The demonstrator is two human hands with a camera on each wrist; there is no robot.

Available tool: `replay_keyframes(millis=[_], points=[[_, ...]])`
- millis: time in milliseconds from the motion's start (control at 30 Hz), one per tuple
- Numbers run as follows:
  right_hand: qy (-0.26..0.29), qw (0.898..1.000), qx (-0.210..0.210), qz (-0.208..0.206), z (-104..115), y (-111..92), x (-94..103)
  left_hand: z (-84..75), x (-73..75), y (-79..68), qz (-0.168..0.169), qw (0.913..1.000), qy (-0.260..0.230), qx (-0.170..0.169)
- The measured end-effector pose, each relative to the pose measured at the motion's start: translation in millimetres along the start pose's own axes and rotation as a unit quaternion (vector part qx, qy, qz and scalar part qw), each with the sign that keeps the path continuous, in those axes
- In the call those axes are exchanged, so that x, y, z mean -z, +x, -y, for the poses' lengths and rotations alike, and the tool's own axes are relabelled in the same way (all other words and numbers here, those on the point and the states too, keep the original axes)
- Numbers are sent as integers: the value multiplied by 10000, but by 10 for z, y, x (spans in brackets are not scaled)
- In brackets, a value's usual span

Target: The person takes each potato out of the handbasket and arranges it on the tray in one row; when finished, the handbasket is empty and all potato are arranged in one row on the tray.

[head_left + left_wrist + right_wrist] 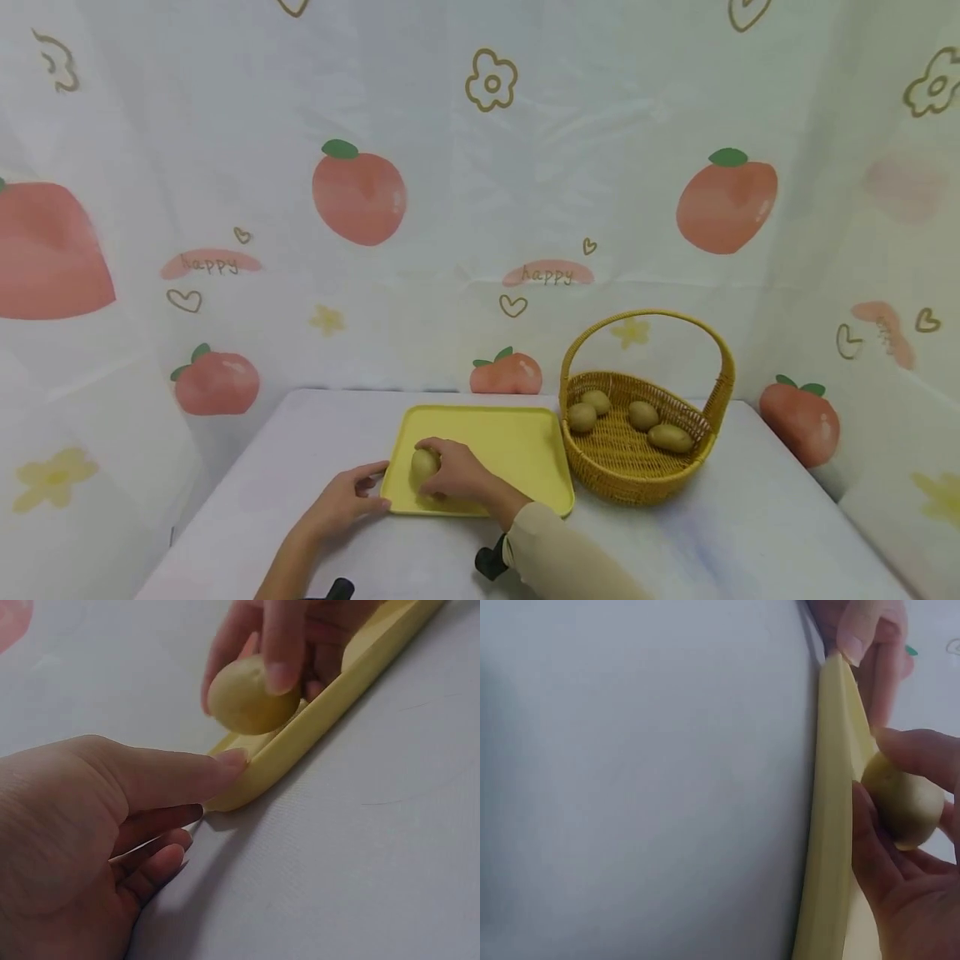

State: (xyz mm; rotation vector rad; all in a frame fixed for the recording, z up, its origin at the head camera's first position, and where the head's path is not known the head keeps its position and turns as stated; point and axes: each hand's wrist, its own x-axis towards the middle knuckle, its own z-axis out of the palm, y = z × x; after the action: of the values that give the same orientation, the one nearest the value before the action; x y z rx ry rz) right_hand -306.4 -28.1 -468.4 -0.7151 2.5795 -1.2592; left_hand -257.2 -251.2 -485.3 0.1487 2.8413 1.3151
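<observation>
Currently, right hand (457, 472) has thumb and fingers bent round one potato (421, 467), part of its skin covered by the grip. Potato is over the left part of the yellow tray (517, 454), near the front edge; whether its underside meets the tray floor is hard to tell.

Left hand (339, 505) holds the tray's near left corner: thumb on the rim, forefinger tip against the outside, the other fingers loosely bent. How far the fingertips reach under the rim is hidden.

Right forearm, in a pale sleeve (566, 557), crosses the tray's front edge and covers a stretch of it. Black device (491, 562) at that wrist, partly covered; second black piece (341, 588) cut off at the bottom edge.

Both wrist views crop the tray, and each cuts off part of the right hand; right wrist view rather dim.

Beyond the tray's right end, wicker basket (622, 450), tall handle up. Four other potatoes (671, 438) inside, two left, two right. Contact between basket and tray unclear. White table (337, 433) below; fruit-print backdrop (442, 325) behind, its motifs cropped at the frame edges.
</observation>
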Motion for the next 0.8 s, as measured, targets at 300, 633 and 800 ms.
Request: replay_keyframes(millis=[300, 633, 800], points=[[341, 9986, -184, -358, 92, 114, -236, -15, 20, 16, 117, 9994, -21, 316], [-402, 9979, -95, -497, 175, 154, -310, -3, 11, 28, 35, 9994, 47, 329], [-401, 9981, -29, -462, 144, 133, -288, -5, 6, 26, 34, 9995, 62, 300]])
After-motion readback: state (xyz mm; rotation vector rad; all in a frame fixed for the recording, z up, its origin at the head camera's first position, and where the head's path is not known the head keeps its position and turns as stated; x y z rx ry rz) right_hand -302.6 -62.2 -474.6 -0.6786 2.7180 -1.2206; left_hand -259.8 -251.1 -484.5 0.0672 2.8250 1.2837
